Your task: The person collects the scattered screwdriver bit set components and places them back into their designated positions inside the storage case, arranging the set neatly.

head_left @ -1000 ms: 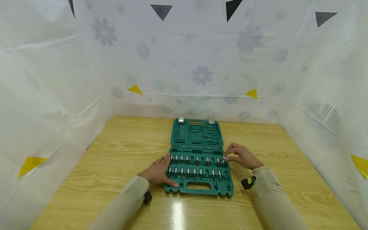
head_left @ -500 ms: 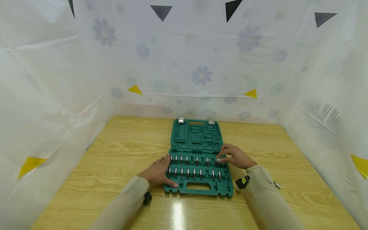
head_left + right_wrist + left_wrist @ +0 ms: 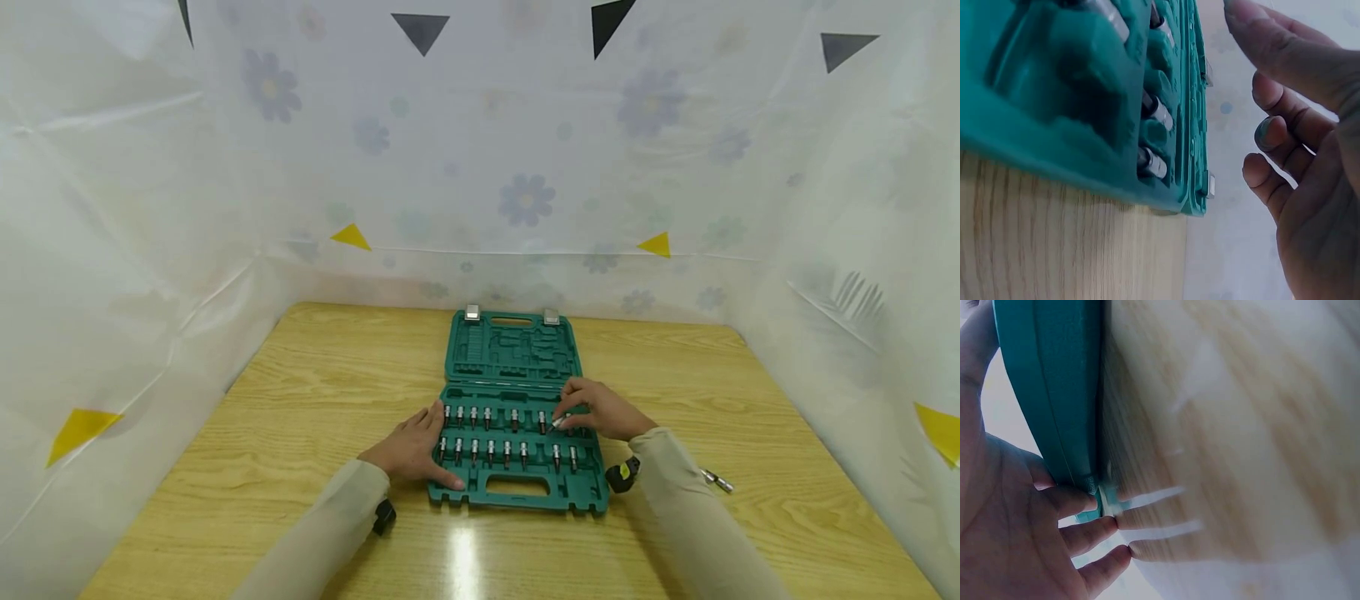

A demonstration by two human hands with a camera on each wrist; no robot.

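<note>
A green tool case (image 3: 517, 492) lies unfolded on the table with several silver bit sockets (image 3: 507, 450) in two rows. My left hand (image 3: 408, 446) rests on its left edge, the thumb over the near left corner. In the left wrist view the fingers (image 3: 1094, 537) lie fairly straight beside the case wall (image 3: 1054, 381). Over the upper row, toward its right end, my right hand (image 3: 603, 410) pinches a small silver bit socket (image 3: 557, 423), held tilted. The right wrist view shows the right hand's loosely bent fingers (image 3: 1272, 134) beside the case, its pinch out of frame.
Two loose silver bit sockets (image 3: 723, 483) lie on the wooden table (image 3: 337, 367) beside the right sleeve (image 3: 705, 517). The case's lid (image 3: 513, 346), with moulded hollows, lies folded back toward the rear curtain (image 3: 517, 125). Pale curtains also stand at both sides.
My right hand has moved left along the upper row with the bit socket pinched. As the sleeve shifted, loose bit sockets came into view on the table. The left hand has stayed put.
</note>
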